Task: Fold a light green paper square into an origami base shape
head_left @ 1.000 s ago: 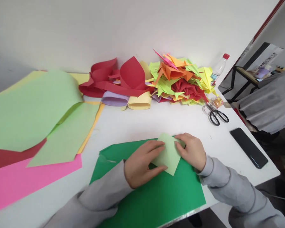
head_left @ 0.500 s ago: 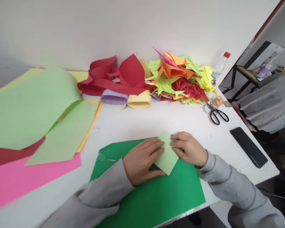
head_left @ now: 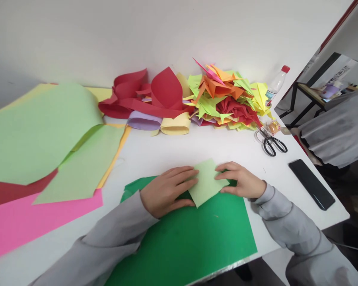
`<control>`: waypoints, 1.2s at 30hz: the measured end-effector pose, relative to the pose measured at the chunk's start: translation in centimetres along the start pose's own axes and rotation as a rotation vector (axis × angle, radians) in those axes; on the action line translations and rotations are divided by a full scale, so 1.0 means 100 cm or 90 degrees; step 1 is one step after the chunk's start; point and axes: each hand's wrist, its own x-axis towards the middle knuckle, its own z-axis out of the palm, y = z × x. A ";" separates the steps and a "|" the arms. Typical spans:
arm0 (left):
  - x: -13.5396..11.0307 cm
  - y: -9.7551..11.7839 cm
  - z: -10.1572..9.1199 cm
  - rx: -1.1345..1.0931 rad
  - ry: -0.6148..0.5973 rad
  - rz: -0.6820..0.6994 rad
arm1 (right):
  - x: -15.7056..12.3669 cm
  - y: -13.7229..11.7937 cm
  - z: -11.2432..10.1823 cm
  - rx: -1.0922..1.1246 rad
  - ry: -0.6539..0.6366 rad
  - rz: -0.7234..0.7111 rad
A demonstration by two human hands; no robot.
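Observation:
A small square of light green paper (head_left: 207, 182) lies turned at an angle over the top of a dark green sheet (head_left: 203, 238). My left hand (head_left: 171, 188) grips its left edge, fingers along the side and thumb by the lower corner. At the opposite edge, my right hand (head_left: 240, 178) has its curved fingers on the paper, with the thumb low near the right corner. Parts of the paper's edges are hidden under the fingertips.
Large coloured sheets (head_left: 41, 139) cover the table's left side. Curled red paper (head_left: 167, 93) and a heap of folded paper shapes (head_left: 223, 99) line the wall. Scissors (head_left: 270, 143), a black phone (head_left: 312, 184) and a bottle (head_left: 277, 83) are on the right. A person in grey (head_left: 340, 123) is beyond.
The light green paper has turned and shifted slightly left and away from me. My left hand has moved left with it, and my right hand has shifted slightly upward.

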 end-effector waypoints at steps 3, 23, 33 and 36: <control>-0.001 0.010 0.002 -0.046 0.014 -0.033 | 0.001 -0.001 -0.002 0.039 0.029 -0.006; 0.004 0.046 0.005 0.017 -0.076 -0.025 | 0.007 0.007 0.007 0.105 0.111 0.067; 0.012 0.060 0.004 0.046 -0.090 -0.021 | 0.017 0.001 0.023 0.064 0.198 0.143; 0.012 0.060 0.002 0.039 -0.100 -0.021 | 0.021 -0.002 0.025 0.001 0.177 0.185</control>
